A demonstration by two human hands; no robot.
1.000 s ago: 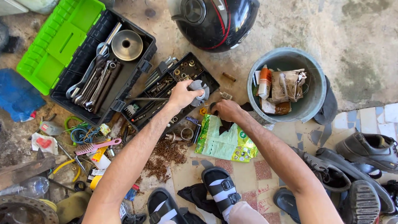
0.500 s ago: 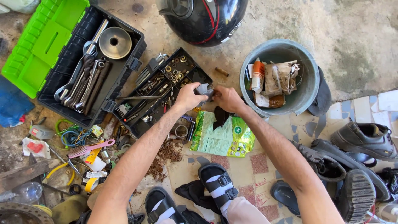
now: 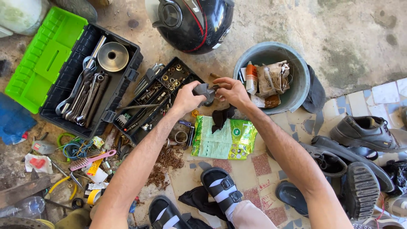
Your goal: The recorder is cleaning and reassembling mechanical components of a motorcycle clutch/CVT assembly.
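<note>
My left hand [image 3: 185, 98] grips a small grey metal part [image 3: 204, 91] above the floor, just right of the black parts tray [image 3: 146, 111]. My right hand [image 3: 230, 90] meets it from the right, fingers closed on the same part's end. Below the hands lies a green plastic packet [image 3: 224, 141] with a black rag [image 3: 220, 118] on its top edge. Both forearms reach up from the bottom of the view.
An open black toolbox [image 3: 91, 78] with a green lid holds wrenches at left. A black helmet [image 3: 193, 22] sits at the top, a grey bucket [image 3: 302, 70] of rags and bottles at right. Shoes [image 3: 364, 133] lie at right, wires and clutter at lower left, my sandalled feet [image 3: 222, 191] below.
My left hand lifted the grey part out of the tray and moved right; my right hand rose to meet it and took hold. The view shifted slightly.
</note>
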